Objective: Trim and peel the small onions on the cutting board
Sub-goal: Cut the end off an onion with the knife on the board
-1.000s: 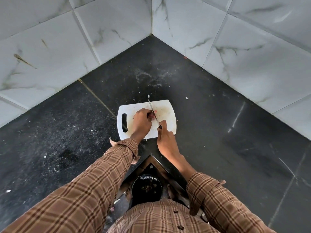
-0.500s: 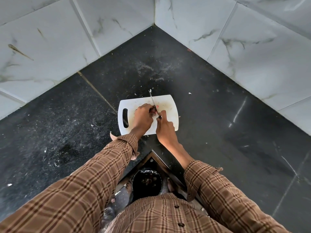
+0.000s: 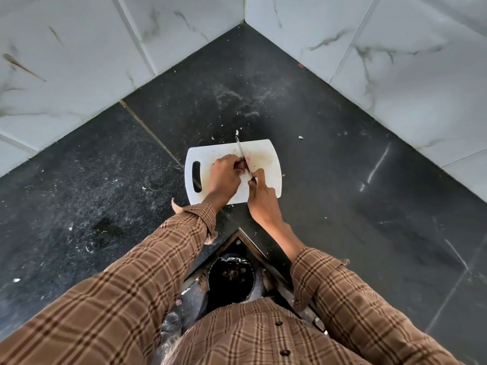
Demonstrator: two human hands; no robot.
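Onion (image 3: 240, 166): small, reddish, mid cutting board (image 3: 266, 156), mostly hidden under fingers.
Left hand (image 3: 224, 175): fingers curled over the onion, pinning it to the board.
Right hand (image 3: 263, 197): wrapped round the knife (image 3: 243, 156) handle, blade lying across the onion's right end.
Step, judged: trimming an end.
Technique: keep fingertips tucked back from the blade; cut only a thin end; press straight down.

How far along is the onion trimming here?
Midway, apparently. The cutting board is stained, with scraps lying just beyond it, so some cutting looks done. Now the left hand holds a small onion while the right hand cuts with the knife. Peeling remains; other onions aren't visible.
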